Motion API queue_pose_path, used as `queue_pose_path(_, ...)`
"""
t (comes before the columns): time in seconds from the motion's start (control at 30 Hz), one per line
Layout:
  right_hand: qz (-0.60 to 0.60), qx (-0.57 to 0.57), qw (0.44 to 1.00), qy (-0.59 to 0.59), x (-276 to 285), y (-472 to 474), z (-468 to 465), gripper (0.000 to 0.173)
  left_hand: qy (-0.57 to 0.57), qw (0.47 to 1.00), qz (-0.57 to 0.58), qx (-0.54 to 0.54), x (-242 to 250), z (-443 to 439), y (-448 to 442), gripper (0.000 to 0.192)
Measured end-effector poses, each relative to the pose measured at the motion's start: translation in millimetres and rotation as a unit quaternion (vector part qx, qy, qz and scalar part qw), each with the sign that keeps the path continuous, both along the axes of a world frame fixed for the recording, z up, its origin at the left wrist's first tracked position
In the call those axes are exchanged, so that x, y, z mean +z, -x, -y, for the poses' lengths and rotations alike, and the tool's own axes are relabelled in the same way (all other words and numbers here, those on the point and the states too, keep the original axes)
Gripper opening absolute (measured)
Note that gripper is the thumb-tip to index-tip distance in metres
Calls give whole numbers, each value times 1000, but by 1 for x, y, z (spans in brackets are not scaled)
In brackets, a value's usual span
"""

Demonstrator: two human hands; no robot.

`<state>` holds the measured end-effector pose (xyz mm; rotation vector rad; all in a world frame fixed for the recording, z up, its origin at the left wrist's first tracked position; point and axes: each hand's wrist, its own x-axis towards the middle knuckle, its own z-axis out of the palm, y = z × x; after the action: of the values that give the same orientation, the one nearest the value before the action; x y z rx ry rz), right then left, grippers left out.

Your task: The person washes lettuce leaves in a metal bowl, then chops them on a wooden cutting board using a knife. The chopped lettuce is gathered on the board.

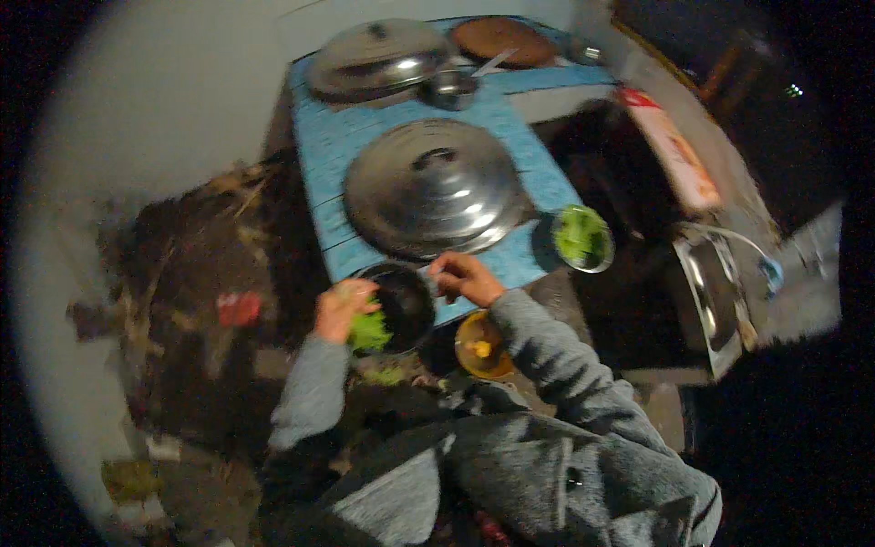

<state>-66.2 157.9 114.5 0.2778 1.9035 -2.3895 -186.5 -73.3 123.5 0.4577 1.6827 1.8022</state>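
Note:
My left hand (341,309) is closed around a bunch of green leaves (370,331) at the left rim of a dark round bowl (409,308). My right hand (466,279) is above the bowl's right side with its fingers curled; blur hides whether anything is between them. Just beyond both hands, a large domed metal lid (437,198) lies on a blue plank-patterned surface (325,164). Below my right wrist is an orange bowl (472,359) with a small yellow piece in it. A metal bowl of green leaves (582,236) stands to the right.
At the far end are a second lidded metal vessel (383,58), a small metal pot (450,89) and a round brown board (504,42). A red and white packet (673,154) and a metal tray (707,301) lie on the right. Dark brush-like debris (198,273) is on the left.

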Motion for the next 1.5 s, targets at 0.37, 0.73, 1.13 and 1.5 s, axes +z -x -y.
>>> queue_pose_path(0.37,86,-289,874,-380,-147,-132,-267,16,-40,983,-50,171,24,-15,-15,19)
queue_pose_path(0.73,434,-146,747,-482,-169,-99,-301,33,-81,957,-72,271,11,23,-17,25)
queue_pose_path(1.13,325,-383,669,-548,-127,-128,-303,30,-67,955,-38,288,12,36,-2,31)
queue_pose_path(1.5,19,-299,755,-583,3,-132,-251,13,-48,961,-73,262,40,37,0,22)
